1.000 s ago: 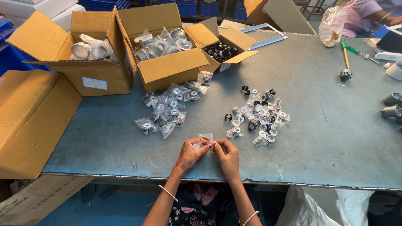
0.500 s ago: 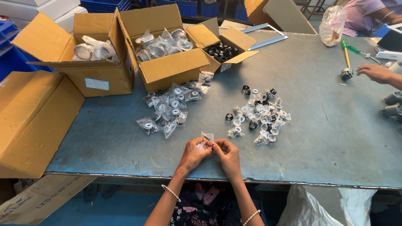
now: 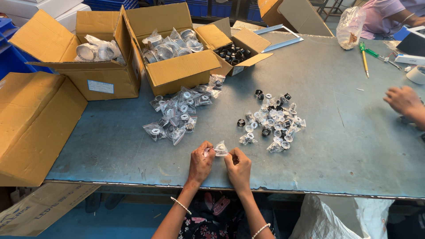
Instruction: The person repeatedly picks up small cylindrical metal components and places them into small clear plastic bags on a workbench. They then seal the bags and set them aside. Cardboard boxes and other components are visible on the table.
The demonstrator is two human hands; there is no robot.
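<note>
Hands, left (image 3: 200, 163) and right (image 3: 238, 167), pinch one small clear bag (image 3: 220, 149) between closed fingertips, beside two piles and three open boxes.

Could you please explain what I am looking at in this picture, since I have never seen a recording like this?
The view comes from a camera worn on a person's head, looking down at their own bare hands; no machine is involved. The left hand and right hand together pinch a small clear plastic bag above the grey table. On the table lie a pile of bagged parts and a heap of loose rings and caps. Behind stand open cardboard boxes holding more parts. At the right edge, another person's hand is at work.
</note>
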